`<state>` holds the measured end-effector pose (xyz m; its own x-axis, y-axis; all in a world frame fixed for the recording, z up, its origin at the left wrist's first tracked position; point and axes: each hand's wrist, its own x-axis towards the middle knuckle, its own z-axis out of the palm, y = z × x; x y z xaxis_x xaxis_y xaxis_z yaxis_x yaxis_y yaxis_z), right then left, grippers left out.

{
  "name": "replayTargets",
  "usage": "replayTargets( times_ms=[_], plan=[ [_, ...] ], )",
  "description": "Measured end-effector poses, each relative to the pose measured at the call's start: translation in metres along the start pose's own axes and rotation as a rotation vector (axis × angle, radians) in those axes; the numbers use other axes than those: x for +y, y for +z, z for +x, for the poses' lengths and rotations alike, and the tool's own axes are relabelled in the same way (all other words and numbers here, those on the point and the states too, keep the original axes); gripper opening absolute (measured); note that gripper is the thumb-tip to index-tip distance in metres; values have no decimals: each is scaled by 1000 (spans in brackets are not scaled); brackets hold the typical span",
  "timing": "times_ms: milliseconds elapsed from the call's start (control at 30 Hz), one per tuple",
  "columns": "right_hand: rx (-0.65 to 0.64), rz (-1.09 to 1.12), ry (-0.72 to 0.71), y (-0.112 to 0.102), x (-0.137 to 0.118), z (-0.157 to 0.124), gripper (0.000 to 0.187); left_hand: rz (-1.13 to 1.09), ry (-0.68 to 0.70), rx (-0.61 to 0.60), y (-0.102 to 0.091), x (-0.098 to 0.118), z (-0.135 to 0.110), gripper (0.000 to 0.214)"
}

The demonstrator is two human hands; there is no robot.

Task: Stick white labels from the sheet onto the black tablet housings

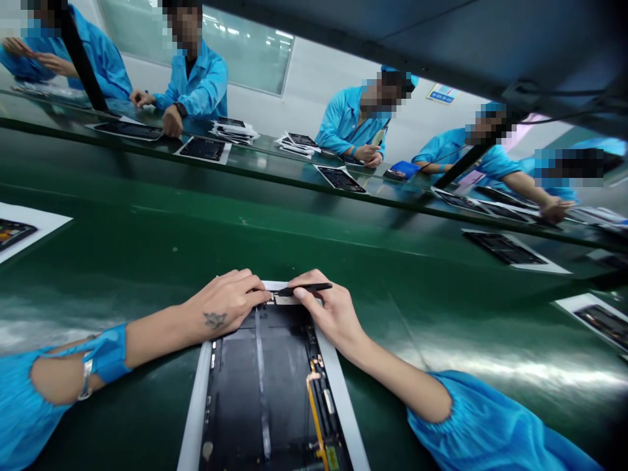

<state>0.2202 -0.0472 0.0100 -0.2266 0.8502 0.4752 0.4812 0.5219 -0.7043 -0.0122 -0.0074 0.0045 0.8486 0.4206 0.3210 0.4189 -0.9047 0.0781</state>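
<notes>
In front of me lies an open black tablet housing [240,392] on a white sheet [192,418], with a silvery strip running down its middle and an orange flex cable [314,412] along its right side. My left hand [228,301] reaches over the far left corner. Its fingers are curled together at the top edge; what they pinch there, if anything, is too small to make out. My right hand [333,311] is closed on slim black tweezers [314,287], held almost level. Their tip points left, close to my left fingertips at the housing's far edge.
The green belt [196,229] carries other housings on sheets, one at the left [14,235] and others at the right [505,248]. Across it, several co-workers in blue sit along a bench with stacked panels [235,131]. A dark shelf [417,33] overhangs above.
</notes>
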Motion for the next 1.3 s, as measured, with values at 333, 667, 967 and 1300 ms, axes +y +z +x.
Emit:
replayTargets(
  times_ms=[333, 667, 967, 1300],
  plan=[
    [-36, -4, -114, -1, 1, -1, 22, 11, 8, 1, -1, 0, 0, 36],
    [-70, 10, -168, -1, -1, -1, 20, 36, 5, -32, -1, 0, 2, 35],
    [205, 261, 483, -18, 8, -13, 41, 9, 59, 14, 6, 0, 1, 39],
    [298, 418, 619, -22, 11, -10, 45, 60, 49, -30, 11, -2, -1, 52]
  ],
)
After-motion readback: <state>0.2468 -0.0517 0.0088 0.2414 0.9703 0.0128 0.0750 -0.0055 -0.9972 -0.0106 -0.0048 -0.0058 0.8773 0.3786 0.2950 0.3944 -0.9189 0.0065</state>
